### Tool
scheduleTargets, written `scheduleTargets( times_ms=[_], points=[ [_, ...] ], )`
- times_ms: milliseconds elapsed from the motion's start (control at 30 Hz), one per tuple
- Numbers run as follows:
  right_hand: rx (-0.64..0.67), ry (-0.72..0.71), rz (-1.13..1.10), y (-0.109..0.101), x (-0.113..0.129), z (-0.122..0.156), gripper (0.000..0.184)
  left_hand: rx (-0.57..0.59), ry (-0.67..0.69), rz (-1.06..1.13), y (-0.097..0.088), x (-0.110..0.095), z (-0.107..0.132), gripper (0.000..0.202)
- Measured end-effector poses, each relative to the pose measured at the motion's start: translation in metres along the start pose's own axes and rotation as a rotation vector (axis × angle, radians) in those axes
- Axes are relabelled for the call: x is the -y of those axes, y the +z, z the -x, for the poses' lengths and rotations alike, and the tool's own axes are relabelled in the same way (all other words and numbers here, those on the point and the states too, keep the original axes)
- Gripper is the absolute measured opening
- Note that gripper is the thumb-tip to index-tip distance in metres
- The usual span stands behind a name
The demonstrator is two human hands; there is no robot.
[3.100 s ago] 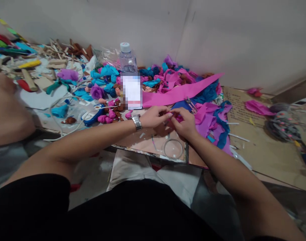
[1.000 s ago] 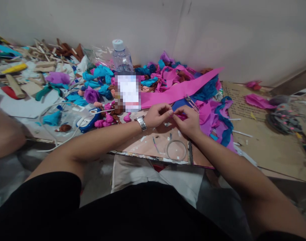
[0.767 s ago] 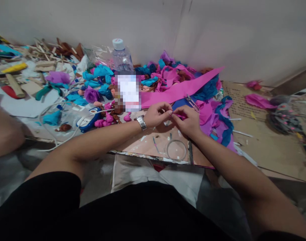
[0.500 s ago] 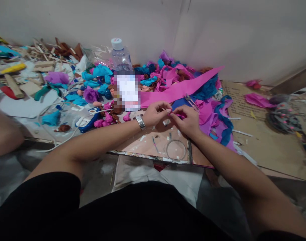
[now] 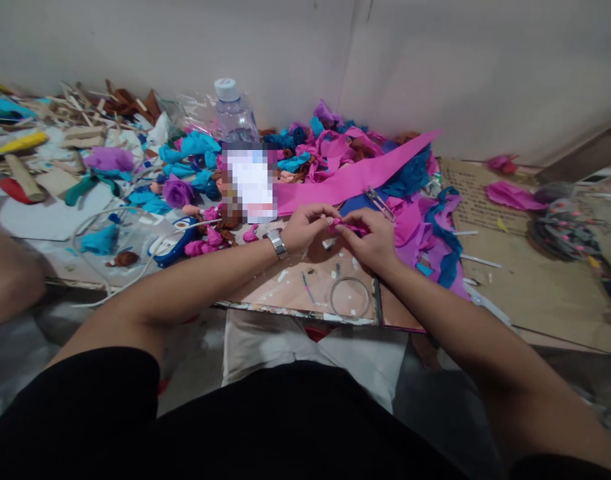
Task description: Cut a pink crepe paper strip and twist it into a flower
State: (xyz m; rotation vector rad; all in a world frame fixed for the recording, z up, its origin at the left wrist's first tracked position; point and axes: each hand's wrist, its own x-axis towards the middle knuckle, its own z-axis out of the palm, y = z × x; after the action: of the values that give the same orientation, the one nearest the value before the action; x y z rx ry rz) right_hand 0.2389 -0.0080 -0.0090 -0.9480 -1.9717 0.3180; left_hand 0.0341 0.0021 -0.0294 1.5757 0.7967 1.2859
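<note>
Between my two hands is a small piece of pink crepe paper, pinched by the fingertips of both. My left hand, with a metal watch at the wrist, grips it from the left side. On the other side my right hand holds it between thumb and forefinger. Just behind lies a long pink crepe paper strip. A pair of small thread snips rests on it near my right hand. A loop of thin wire lies on the board below my hands.
A clear bottle stands behind a lit, blurred phone. Rolled paper flowers in pink, blue and purple spread along the back. Pliers and a blue power strip lie left; cardboard covers the right.
My fingers have shifted slightly on the pink paper, and a little more of it shows between them. The whole view has moved slightly; the things on the table stay put.
</note>
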Motion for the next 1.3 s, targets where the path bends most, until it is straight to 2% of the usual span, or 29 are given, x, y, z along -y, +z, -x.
scheduleTargets(
  times_ms=[200,500,800,1300],
  points=[
    [-0.007,-0.01,-0.033,-0.001,0.001,-0.001,0.018,0.001,0.006,-0.066,0.002,-0.004,0.002,0.036],
    [-0.02,-0.047,-0.031,-0.001,0.001,-0.001,0.012,-0.032,0.015,-0.102,0.004,-0.005,0.003,0.044],
    [-0.001,-0.029,-0.043,-0.002,0.001,-0.002,0.013,-0.047,-0.008,-0.126,0.006,-0.006,0.004,0.048],
    [0.006,-0.036,-0.08,-0.002,-0.003,-0.004,0.013,-0.037,0.0,-0.143,0.002,0.004,0.0,0.053]
  ],
)
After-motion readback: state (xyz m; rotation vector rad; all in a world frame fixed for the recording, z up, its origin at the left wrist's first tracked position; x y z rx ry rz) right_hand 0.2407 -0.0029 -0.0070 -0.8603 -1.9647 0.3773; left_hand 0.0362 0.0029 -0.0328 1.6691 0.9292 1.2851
